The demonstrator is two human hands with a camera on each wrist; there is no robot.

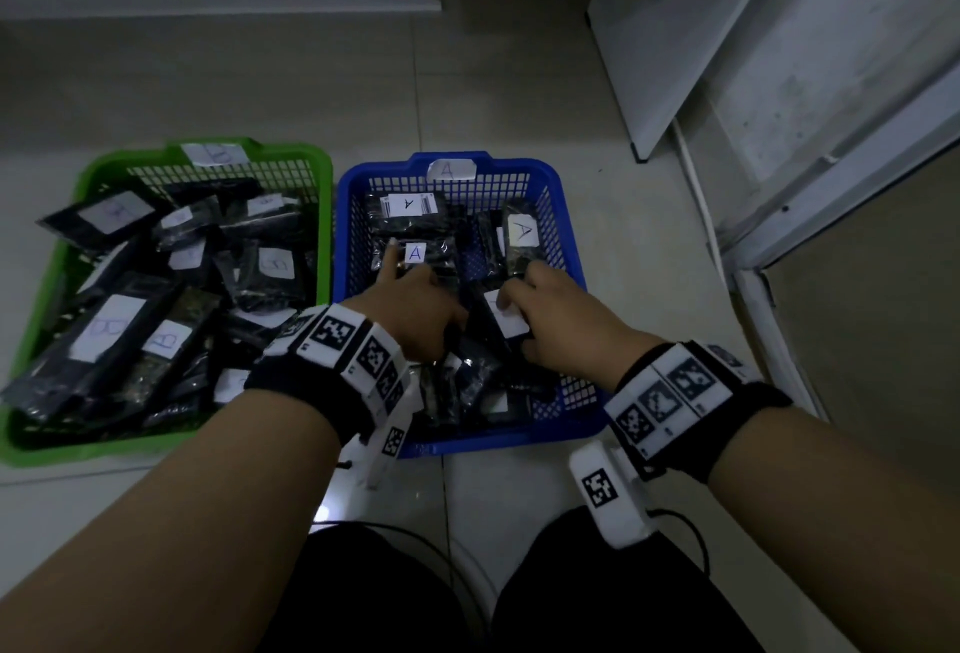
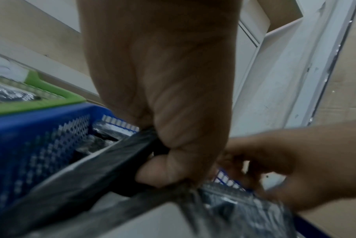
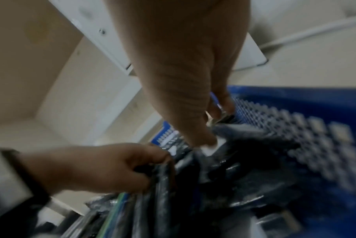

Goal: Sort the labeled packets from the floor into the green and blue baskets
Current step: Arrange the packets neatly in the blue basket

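Both hands are inside the blue basket, marked A, which holds several black packets with A labels. My left hand grips a black packet between thumb and curled fingers, with the index finger stretched toward an A label. My right hand pinches another black packet by its white label; in the right wrist view the thumb presses on that label. The green basket, marked B, lies to the left, piled with B-labeled packets.
A white cabinet panel and a door frame stand close on the right. Tiled floor stretches beyond the baskets to a wall ledge. My knees in dark trousers and a thin cable are at the bottom.
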